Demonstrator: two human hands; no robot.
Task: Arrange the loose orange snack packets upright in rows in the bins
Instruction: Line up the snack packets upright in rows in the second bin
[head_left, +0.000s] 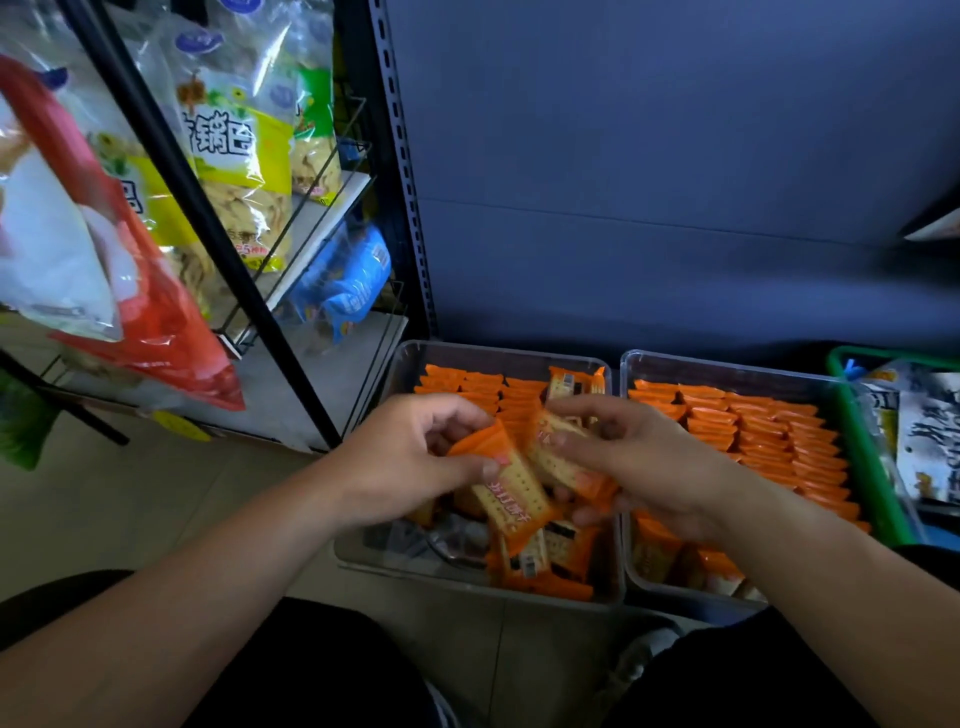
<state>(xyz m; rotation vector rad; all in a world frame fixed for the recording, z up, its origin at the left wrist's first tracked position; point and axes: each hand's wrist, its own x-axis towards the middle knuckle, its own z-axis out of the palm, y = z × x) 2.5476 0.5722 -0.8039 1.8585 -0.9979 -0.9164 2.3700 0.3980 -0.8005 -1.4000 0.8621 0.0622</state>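
Note:
Two clear plastic bins sit on the floor in front of me. The left bin has upright orange packets in rows at its far end and loose packets lying flat at its near end. The right bin is almost filled with upright rows; a few loose packets lie at its near end. My left hand grips an orange cracker packet over the left bin. My right hand grips another orange packet just beside it.
A black wire rack with large hanging snack bags stands at the left. A blue panel rises behind the bins. A green basket with dark printed bags is at the right. My knees are at the bottom edge.

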